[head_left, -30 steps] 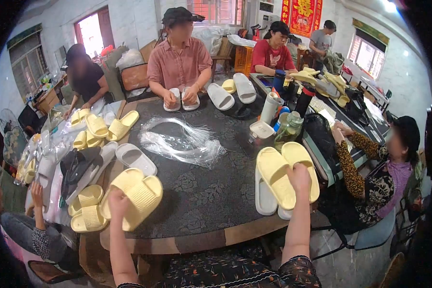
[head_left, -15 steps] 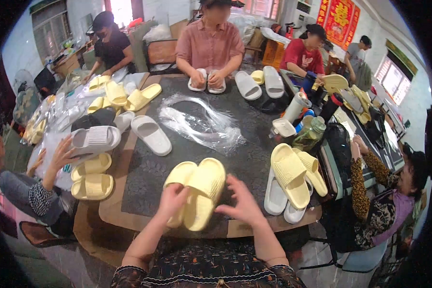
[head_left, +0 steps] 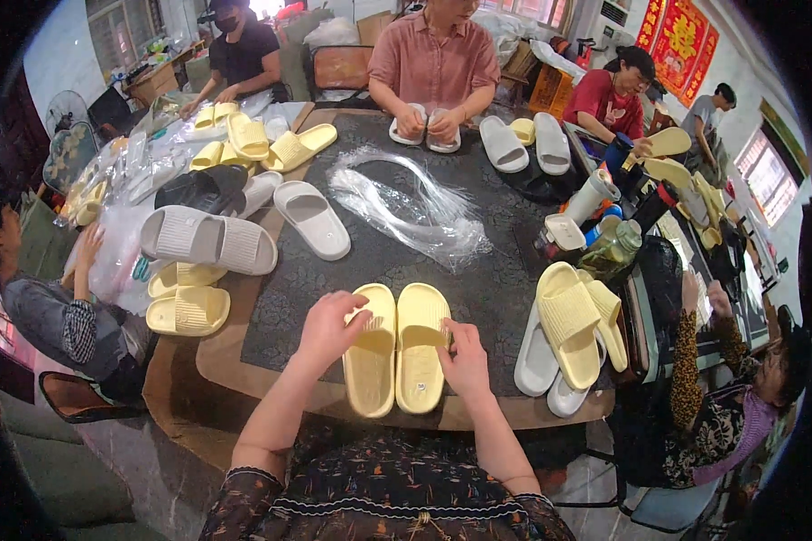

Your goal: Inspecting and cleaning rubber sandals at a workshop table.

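Two pale yellow slippers lie side by side in front of me, toes pointing away: a left slipper (head_left: 370, 361) and a right slipper (head_left: 420, 365), which has a small white round mark on its footbed. My left hand (head_left: 327, 332) is open at the outer side of the left slipper, its thumb and fingers apart above the strap. Against the outer edge of the right slipper rests my right hand (head_left: 467, 362), its fingertips touching the side of the strap and its fingers apart.
A ring of clear plastic strands (head_left: 406, 212) lies beyond the slippers. Grey slippers (head_left: 311, 221) and yellow ones (head_left: 189, 311) stand to the left; stacked yellow slippers (head_left: 570, 316) are at the right, near bottles (head_left: 615, 248). Other people work around the table, including one opposite (head_left: 433, 68).
The yellow slippers, tilted and overlapping in my left hand before, now lie evenly side by side. My left hand has loosened its grip; my right hand has come against the right slipper.
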`<move>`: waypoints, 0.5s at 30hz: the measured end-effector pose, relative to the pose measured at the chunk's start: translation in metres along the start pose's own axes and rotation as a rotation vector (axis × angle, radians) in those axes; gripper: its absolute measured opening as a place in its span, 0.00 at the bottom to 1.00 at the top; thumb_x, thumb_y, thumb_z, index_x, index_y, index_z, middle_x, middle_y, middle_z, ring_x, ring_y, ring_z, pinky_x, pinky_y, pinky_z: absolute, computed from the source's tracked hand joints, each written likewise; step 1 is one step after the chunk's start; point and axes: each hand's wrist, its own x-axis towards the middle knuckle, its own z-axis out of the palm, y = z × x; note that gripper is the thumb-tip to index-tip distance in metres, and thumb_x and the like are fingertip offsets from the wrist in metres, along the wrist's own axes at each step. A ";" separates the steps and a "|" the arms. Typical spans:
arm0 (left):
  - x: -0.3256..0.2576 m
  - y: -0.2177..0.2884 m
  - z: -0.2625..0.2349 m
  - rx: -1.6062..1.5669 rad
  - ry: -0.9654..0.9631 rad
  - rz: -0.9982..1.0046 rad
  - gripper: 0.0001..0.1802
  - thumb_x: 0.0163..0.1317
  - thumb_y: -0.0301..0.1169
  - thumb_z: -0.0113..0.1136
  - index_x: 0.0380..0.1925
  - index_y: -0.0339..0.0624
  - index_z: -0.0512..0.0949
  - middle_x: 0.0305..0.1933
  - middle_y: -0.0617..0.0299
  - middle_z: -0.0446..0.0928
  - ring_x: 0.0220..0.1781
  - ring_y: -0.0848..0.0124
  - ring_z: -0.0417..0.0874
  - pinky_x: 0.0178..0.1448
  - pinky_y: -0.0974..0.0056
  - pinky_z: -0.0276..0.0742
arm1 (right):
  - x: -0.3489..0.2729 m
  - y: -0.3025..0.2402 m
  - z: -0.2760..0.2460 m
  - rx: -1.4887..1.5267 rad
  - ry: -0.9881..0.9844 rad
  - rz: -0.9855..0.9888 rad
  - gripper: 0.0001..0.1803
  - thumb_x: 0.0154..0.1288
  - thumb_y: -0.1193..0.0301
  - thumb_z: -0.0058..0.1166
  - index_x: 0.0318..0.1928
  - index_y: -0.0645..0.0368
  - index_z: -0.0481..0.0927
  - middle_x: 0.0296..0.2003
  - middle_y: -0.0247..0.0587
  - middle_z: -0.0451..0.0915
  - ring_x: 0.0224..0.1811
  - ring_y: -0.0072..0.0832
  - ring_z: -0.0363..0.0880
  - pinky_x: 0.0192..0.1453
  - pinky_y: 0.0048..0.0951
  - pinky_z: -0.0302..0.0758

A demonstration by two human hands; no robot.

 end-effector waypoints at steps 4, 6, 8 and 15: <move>0.026 0.000 0.021 0.155 -0.074 0.140 0.12 0.55 0.32 0.61 0.38 0.39 0.80 0.40 0.54 0.79 0.47 0.56 0.77 0.53 0.56 0.73 | 0.002 0.009 0.010 0.048 0.069 0.055 0.24 0.55 0.79 0.56 0.55 0.56 0.72 0.43 0.43 0.71 0.27 0.29 0.74 0.34 0.29 0.74; 0.038 -0.014 0.041 0.296 -0.116 0.209 0.11 0.56 0.32 0.60 0.37 0.39 0.81 0.39 0.52 0.79 0.46 0.54 0.76 0.52 0.55 0.73 | 0.003 0.011 0.017 0.072 0.098 0.074 0.23 0.55 0.80 0.55 0.53 0.56 0.72 0.43 0.43 0.71 0.26 0.29 0.73 0.32 0.29 0.73; 0.049 -0.032 0.059 0.317 -0.115 0.245 0.11 0.57 0.33 0.57 0.37 0.40 0.82 0.40 0.51 0.78 0.46 0.53 0.76 0.53 0.53 0.73 | 0.002 0.011 0.023 0.063 0.155 0.068 0.22 0.53 0.79 0.55 0.51 0.55 0.71 0.44 0.44 0.69 0.33 0.38 0.77 0.38 0.36 0.76; 0.083 -0.032 0.085 0.574 -0.437 0.051 0.11 0.54 0.33 0.55 0.34 0.47 0.83 0.39 0.53 0.77 0.48 0.54 0.75 0.52 0.53 0.76 | -0.001 0.025 0.026 0.186 0.228 0.058 0.21 0.50 0.80 0.53 0.48 0.57 0.75 0.40 0.38 0.69 0.23 0.23 0.67 0.28 0.26 0.69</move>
